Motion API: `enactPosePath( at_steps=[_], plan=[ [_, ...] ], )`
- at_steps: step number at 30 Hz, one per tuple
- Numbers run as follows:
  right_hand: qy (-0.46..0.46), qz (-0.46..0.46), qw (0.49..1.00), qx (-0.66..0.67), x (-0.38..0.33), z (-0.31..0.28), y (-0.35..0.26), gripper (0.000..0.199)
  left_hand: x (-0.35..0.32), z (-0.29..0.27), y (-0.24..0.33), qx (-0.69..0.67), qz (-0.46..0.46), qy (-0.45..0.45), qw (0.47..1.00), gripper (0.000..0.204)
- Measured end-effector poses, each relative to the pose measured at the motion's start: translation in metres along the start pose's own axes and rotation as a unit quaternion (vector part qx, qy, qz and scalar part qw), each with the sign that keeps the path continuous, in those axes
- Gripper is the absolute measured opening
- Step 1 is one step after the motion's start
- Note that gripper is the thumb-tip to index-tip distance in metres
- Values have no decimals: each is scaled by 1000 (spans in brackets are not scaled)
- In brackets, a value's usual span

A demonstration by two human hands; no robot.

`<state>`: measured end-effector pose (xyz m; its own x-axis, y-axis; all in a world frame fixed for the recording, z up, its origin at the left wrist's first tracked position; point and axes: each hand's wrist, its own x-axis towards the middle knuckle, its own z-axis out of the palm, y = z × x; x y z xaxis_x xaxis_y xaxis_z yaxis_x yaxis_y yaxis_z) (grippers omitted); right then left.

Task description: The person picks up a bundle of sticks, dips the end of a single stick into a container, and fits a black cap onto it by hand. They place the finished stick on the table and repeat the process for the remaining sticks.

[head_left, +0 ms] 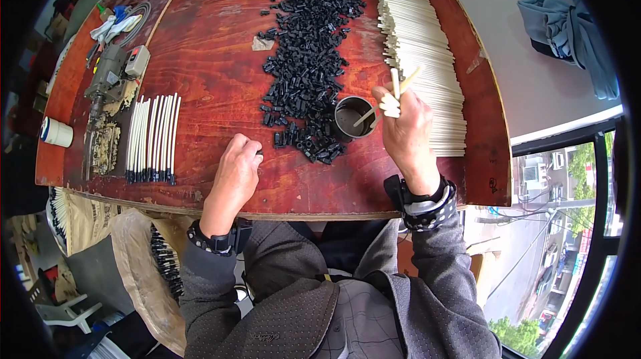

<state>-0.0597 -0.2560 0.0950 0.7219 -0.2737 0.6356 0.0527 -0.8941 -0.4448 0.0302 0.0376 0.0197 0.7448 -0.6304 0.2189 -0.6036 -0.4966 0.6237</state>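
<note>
My right hand [408, 125] is closed round several cream-coloured sticks [390, 105], their ends poking out above the fingers. Just left of it stands a dark metal cup [339, 127] with a thin stick leaning in it. My left hand [237, 171] rests low over the red-brown table with its fingers pinched. A small black plastic piece [259, 152] shows at its fingertips. Between the hands and beyond them spreads a long heap of similar black pieces [304, 59]. To the left of my left hand lies a row of white sticks with black ends [153, 135].
A large stack of cream sticks [434, 59] fills the right side, along the wooden rim [477, 72]. At the left are a motor-like machine [107, 75], a white cylindrical container [57, 132] and gloves [120, 27]. A sack [133, 245] of black-tipped sticks stands below the table edge.
</note>
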Motion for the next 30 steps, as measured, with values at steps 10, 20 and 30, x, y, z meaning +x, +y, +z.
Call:
enactPosePath(
  at_steps=[10,20,30],
  plan=[
    [-48,-4,994,-97,-11,13,9,19,-8,8,-1,-23,3,54,998,12],
    [34,187,951,246,-15,-15,-21,29,-7,29,45,-271,-18,59,961,9],
    [-25,302,867,395,-29,-18,-27,32,-4,35,83,-400,-33,-11,916,11]
  ],
)
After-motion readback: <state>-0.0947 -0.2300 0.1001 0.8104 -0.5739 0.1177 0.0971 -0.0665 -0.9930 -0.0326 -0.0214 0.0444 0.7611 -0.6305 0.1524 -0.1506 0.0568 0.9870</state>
